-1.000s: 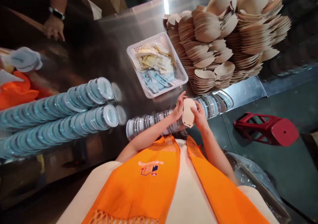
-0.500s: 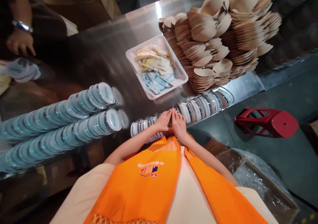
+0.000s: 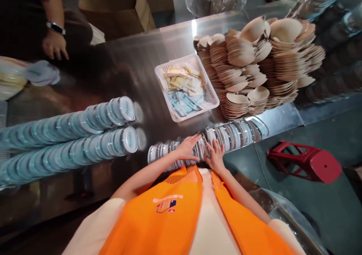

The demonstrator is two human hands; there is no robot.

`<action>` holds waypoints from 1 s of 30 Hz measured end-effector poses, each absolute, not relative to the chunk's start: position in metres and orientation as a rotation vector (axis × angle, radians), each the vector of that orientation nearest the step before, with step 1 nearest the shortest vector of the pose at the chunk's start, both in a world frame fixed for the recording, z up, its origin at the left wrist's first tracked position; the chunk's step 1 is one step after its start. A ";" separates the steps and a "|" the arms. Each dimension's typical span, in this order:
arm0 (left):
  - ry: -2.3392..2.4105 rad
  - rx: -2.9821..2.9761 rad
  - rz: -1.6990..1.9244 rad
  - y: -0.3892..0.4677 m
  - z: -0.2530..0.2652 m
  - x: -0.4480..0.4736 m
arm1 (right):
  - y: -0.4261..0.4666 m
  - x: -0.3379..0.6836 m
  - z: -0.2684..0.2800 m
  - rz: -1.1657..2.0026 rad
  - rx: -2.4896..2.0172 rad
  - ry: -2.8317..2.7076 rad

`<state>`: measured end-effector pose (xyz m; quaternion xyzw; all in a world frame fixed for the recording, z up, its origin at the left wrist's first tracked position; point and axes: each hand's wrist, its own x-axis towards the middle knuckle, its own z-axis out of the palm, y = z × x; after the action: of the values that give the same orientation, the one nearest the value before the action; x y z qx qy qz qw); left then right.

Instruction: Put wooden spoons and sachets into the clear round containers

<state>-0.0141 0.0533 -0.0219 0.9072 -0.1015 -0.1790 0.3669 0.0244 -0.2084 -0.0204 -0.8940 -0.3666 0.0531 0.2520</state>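
Note:
A row of round, white-faced lids or shallow tubs with clear rims (image 3: 234,132) stands on edge along the near side of the metal table, in front of my body. Over the middle of this row lies my left hand (image 3: 187,148), its thumb and fingers apart. My right hand (image 3: 216,158) rests just right of it with fingers spread, against the near side of the row. Between the hands a few of the round pieces show. Whether the fingertips press on them I cannot tell. Beyond stands a white basket (image 3: 207,103) of yellow and blue packets.
Stacked brown disposable spoons or scoops (image 3: 237,51) fill the table's right part. Two long rows of blue-white round tubs (image 3: 85,119) lie at left. A co-worker's hand (image 3: 53,44) is at upper left. A red stool (image 3: 313,161) is on the floor at right.
My hands have moved apart from being close together, and their fingers have spread, uncovering pieces of the row between them. The view has shifted, so the table appears lower.

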 end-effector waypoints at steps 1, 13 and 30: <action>-0.288 2.331 -0.476 0.054 -0.021 -0.013 | -0.212 0.039 -0.014 0.148 -2.370 -1.000; 0.176 2.519 -0.103 0.087 0.021 0.128 | -0.154 0.344 0.048 0.319 -2.701 -0.573; 0.316 1.970 0.170 0.122 -0.002 0.204 | -0.255 0.071 0.067 0.313 -1.860 -0.641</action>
<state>0.2041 0.1224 -0.0017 0.8284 0.1329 0.0715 0.5395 0.0708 -0.2546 0.0672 -0.7837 -0.2700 0.1319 0.5437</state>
